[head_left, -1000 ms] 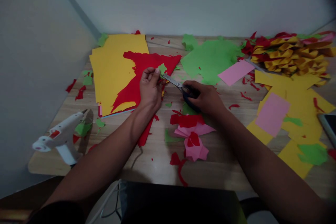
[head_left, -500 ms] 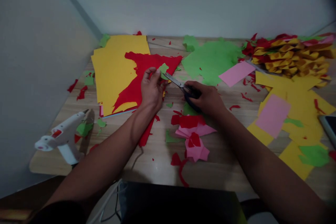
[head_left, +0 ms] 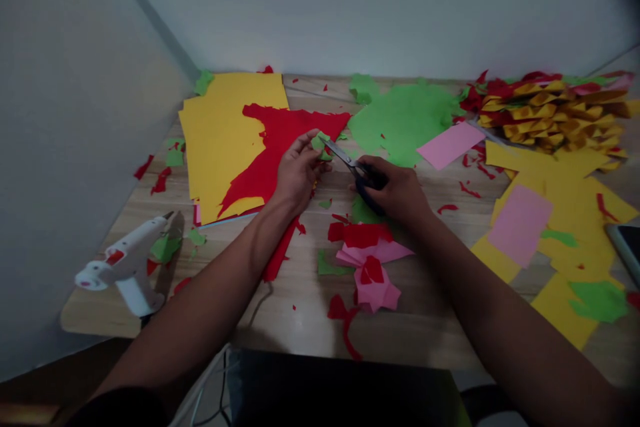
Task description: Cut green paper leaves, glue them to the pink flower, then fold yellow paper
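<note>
My left hand pinches a small green paper piece above the torn red paper. In my right hand are scissors with dark handles, their blade tips at the edge of the green piece. Whether the blades are fully closed is hard to tell. Under the red paper lies a stack of yellow sheets. Below my hands, a pink paper shape with red bits on it rests on the wooden table.
A white glue gun stands at the left. Green paper and a pink rectangle lie at the back. Folded yellow pieces are heaped at the back right, above yellow cut sheets. A phone is at the right edge.
My left hand has shifted slightly right with the green piece and turned it. The scissors moved a little right too. The whole view has shifted slightly.
</note>
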Motion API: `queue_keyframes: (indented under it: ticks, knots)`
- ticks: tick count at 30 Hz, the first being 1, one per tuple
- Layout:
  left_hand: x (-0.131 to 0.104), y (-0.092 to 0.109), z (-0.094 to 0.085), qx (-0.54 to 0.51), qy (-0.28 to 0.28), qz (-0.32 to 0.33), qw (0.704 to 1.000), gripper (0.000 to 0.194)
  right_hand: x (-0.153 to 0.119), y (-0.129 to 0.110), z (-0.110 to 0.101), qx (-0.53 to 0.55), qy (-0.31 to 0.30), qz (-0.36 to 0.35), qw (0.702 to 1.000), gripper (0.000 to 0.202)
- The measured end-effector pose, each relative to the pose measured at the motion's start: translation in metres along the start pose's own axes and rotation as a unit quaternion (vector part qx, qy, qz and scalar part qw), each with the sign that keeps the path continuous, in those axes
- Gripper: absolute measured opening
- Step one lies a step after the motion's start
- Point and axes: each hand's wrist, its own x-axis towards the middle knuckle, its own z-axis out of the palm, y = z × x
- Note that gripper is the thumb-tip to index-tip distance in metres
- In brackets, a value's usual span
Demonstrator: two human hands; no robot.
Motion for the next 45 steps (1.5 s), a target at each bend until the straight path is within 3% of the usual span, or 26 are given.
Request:
queue_keyframes:
  ticks: [5, 12, 21, 29, 34, 38, 45]
  knots:
    - [0.0, 0.0, 0.001, 0.038, -0.024, -0.046, 0.998, 0.024, 0.0, -0.002, -0.002, 0.016, 0.026, 0.0, 1.0, 0.045]
    - [0.001, -0.008, 0.0, 0.061, -0.036, 0.003, 0.998, 0.025, -0.001, -0.003, 0.001, 0.043, 0.07, 0.01, 0.997, 0.042]
    - [0.003, -0.008, 0.0, 0.028, -0.013, 0.037, 0.999, 0.042, -0.001, 0.005, 0.002, 0.056, 0.018, -0.032, 0.998, 0.048]
    - [0.003, -0.008, 0.001, 0.025, 0.041, 0.057, 0.997, 0.041, 0.0, 0.006, -0.001, 0.042, -0.001, -0.051, 0.998, 0.048]
    - [0.006, -0.01, -0.002, 0.02, 0.046, 0.073, 0.996, 0.044, 0.0, 0.006, -0.003, 0.006, -0.009, -0.054, 0.998, 0.047]
    - [0.01, -0.008, -0.005, 0.054, 0.066, 0.088, 0.992, 0.044, 0.0, 0.006, -0.003, 0.004, -0.014, -0.05, 0.999, 0.048]
    - [0.007, -0.006, -0.006, 0.141, 0.04, 0.1, 0.984, 0.042, 0.0, 0.005, 0.0, -0.026, -0.005, -0.045, 0.999, 0.047]
